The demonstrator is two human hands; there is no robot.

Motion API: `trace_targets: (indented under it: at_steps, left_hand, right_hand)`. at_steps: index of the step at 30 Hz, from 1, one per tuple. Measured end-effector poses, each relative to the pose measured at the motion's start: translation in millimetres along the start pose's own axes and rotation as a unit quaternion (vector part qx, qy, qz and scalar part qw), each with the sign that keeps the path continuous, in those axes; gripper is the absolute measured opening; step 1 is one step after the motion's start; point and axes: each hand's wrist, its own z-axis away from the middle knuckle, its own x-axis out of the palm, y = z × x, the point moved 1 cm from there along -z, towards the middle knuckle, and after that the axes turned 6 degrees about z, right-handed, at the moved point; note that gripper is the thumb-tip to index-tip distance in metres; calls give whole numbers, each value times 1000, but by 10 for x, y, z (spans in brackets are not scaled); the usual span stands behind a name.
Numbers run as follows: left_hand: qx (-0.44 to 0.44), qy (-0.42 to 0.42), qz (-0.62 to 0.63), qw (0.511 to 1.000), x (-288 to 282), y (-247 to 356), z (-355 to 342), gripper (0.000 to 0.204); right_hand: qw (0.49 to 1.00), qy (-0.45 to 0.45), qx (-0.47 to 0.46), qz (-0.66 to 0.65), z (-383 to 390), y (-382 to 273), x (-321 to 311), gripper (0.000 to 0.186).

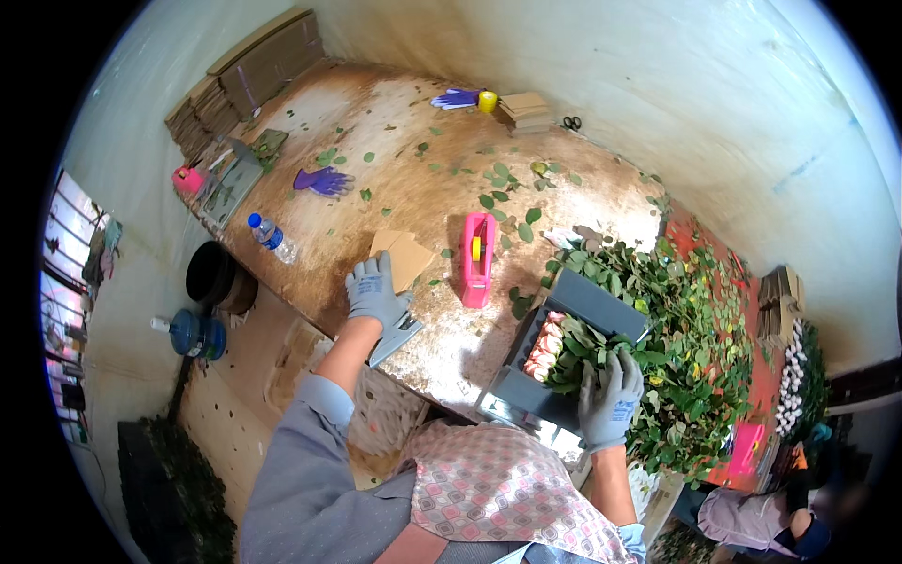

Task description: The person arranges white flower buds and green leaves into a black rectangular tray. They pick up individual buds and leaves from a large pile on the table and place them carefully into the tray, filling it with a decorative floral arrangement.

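My left hand [375,293], in a grey work glove, lies with its fingers stretched out at the edge of some flat brown cardboard pieces [406,258]. Just below its palm is a grey metal stapler [396,340], partly hidden by the glove. My right hand [612,399], gloved the same way, rests with fingers apart against the leafy stems at the near right side of a dark grey trough [533,392]. In the trough lies a bunch of pink and white roses [546,347], heads toward the left. A pink tape dispenser [478,260] stands between the hands.
A heap of cut leaves [691,348] covers the right side. Purple gloves [323,182], a water bottle [272,237] and loose leaves lie on the wooden table [395,122]. Stacked cardboard [266,61] leans at the far left. Another person [763,517] is at the lower right.
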Motion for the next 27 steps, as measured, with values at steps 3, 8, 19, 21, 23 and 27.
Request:
trace_targets:
  at_steps: [3, 8, 19, 21, 23, 27]
  left_hand:
    - [-44, 0, 8, 999, 68, 7, -67, 88]
    - [1, 85, 48, 995, -133, 160, 53, 92]
    - [352, -49, 353, 866, -652, 1614, 1328, 88]
    - [343, -92, 380, 854, -628, 1571, 1313, 87]
    - [320, -98, 414, 847, -564, 1475, 1177, 71]
    - [315, -143, 365, 865, -424, 1285, 769, 64]
  right_hand:
    - [999, 41, 17, -17, -55, -142, -314, 52]
    - [995, 74, -1, -59, -70, -372, -657, 53]
    - [745, -245, 298, -544, 109, -622, 40, 38]
    - [792, -125, 254, -541, 181, -274, 349, 36]
    - [690, -146, 320, -632, 44, -13, 335, 35]
    - [724, -369, 379, -443, -305, 296, 246, 43]
